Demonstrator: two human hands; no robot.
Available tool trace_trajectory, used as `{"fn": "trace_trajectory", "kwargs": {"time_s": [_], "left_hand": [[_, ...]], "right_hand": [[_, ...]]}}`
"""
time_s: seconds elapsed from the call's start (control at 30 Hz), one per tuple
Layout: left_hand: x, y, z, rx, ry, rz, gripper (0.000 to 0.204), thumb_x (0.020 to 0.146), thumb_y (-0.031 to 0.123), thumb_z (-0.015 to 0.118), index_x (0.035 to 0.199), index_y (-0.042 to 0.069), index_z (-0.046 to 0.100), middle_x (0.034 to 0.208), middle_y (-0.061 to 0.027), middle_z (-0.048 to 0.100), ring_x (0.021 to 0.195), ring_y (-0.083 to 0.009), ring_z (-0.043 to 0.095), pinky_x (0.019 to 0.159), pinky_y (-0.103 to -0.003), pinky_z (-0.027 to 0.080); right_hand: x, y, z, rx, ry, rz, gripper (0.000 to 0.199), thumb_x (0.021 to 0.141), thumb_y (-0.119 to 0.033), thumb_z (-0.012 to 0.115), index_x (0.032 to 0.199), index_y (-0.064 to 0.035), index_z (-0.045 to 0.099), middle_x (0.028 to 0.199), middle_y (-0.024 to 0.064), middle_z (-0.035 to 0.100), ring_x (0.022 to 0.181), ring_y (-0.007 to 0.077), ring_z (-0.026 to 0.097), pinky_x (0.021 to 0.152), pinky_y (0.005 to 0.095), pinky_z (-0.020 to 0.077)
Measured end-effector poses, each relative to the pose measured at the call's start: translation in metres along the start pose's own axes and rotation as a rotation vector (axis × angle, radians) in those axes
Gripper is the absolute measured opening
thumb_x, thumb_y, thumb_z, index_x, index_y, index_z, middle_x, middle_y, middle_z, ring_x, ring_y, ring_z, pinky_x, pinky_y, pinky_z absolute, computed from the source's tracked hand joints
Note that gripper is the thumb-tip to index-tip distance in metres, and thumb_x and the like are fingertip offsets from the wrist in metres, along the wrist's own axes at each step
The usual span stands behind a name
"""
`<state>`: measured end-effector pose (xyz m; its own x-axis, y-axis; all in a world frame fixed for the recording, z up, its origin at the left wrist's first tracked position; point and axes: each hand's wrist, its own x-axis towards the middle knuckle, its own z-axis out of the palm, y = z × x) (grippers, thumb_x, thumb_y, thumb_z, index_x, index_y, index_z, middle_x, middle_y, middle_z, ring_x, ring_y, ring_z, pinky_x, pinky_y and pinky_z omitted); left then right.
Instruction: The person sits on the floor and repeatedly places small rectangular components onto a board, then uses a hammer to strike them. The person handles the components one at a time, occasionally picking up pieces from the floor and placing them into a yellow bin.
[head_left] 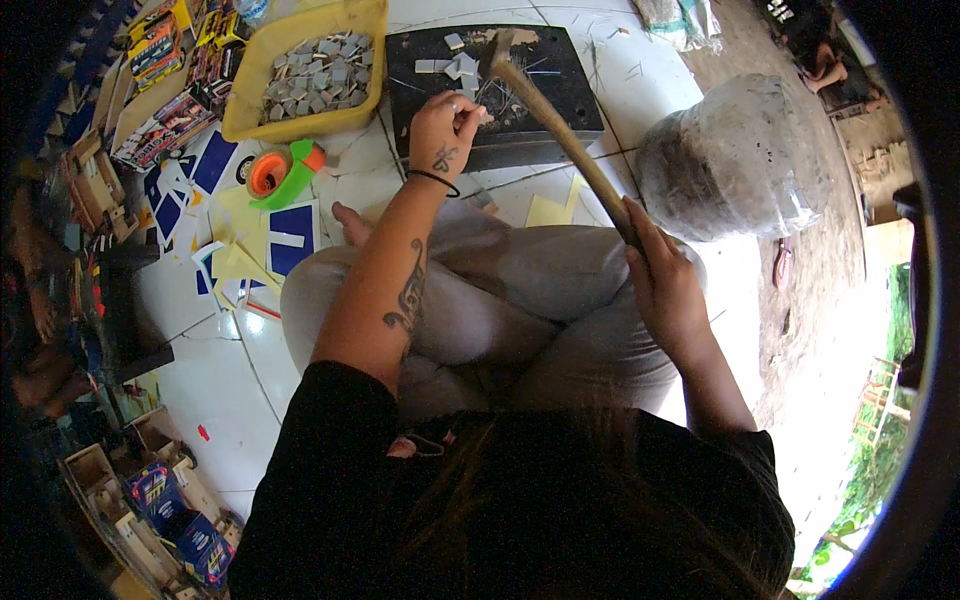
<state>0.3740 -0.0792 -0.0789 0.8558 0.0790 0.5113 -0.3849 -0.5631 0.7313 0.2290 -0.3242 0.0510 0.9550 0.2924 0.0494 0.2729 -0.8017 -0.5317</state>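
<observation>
My right hand [662, 280] is wrapped round the wooden handle of a hammer [565, 135]. Its head is over a low black block [425, 105]. At the block's near side my left hand [440, 128] is closed, thumb and fingers pinched together; anything between them is too small to make out. Small grey square pieces [460, 68] lie on the block just beyond my left fingers. Scattered thin nails [545, 72] are on the block too, around the hammer head.
A yellow tub [245, 118] of grey pieces stands left of the block. Orange and green tape rolls [290, 175] lie among paper scraps [240, 262]. A big plastic-wrapped bundle [735, 160] sits at right. Wooden toy trucks [175, 515] stand lower left. Another person's hand [40, 305] shows far left.
</observation>
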Motion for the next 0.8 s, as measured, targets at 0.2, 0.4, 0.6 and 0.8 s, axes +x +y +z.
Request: {"fn": "trace_trajectory", "kwargs": {"time_s": [0.2, 0.4, 0.6, 0.8], "left_hand": [[-0.0012, -0.0010, 0.0005, -0.043, -0.007, -0.029, 0.011, 0.078, 0.010, 0.066, 0.075, 0.000, 0.062, 0.069, -0.0079, 0.059, 0.058, -0.0177, 0.059, 0.056, -0.028, 0.048], [-0.0008, 0.0005, -0.0012, -0.038, -0.032, -0.059, 0.014, 0.081, 0.016, 0.066, 0.080, 0.002, 0.063, 0.071, -0.0081, 0.059, 0.061, -0.0187, 0.059, 0.058, -0.029, 0.047], [-0.0017, 0.0030, -0.0022, 0.060, -0.011, 0.078, 0.012, 0.080, 0.013, 0.064, 0.078, 0.001, 0.064, 0.070, -0.0108, 0.061, 0.062, -0.0240, 0.060, 0.058, -0.033, 0.048], [-0.0044, -0.0047, 0.0054, 0.164, 0.022, 0.135, 0.020, 0.083, 0.021, 0.061, 0.078, 0.002, 0.064, 0.072, -0.0118, 0.061, 0.071, -0.0304, 0.057, 0.070, -0.039, 0.044]], "right_hand": [[-0.0014, 0.0003, -0.0023, 0.007, 0.001, 0.016, 0.049, 0.088, -0.006, 0.051, 0.135, -0.0123, 0.038, 0.107, 0.0219, 0.057, 0.094, 0.0391, 0.059, 0.077, 0.0432, 0.0487], [-0.0007, 0.0005, -0.0028, 0.047, 0.013, 0.073, 0.045, 0.089, -0.009, 0.050, 0.134, -0.0116, 0.039, 0.107, 0.0239, 0.058, 0.095, 0.0395, 0.059, 0.079, 0.0436, 0.0477], [-0.0032, 0.0031, -0.0060, 0.090, -0.025, 0.145, 0.043, 0.091, -0.010, 0.049, 0.133, -0.0107, 0.040, 0.109, 0.0251, 0.058, 0.097, 0.0391, 0.059, 0.080, 0.0428, 0.0474], [-0.0069, 0.0036, -0.0045, 0.108, -0.037, 0.177, 0.047, 0.090, -0.008, 0.049, 0.135, -0.0142, 0.038, 0.112, 0.0243, 0.057, 0.099, 0.0375, 0.059, 0.081, 0.0423, 0.0481]]}}
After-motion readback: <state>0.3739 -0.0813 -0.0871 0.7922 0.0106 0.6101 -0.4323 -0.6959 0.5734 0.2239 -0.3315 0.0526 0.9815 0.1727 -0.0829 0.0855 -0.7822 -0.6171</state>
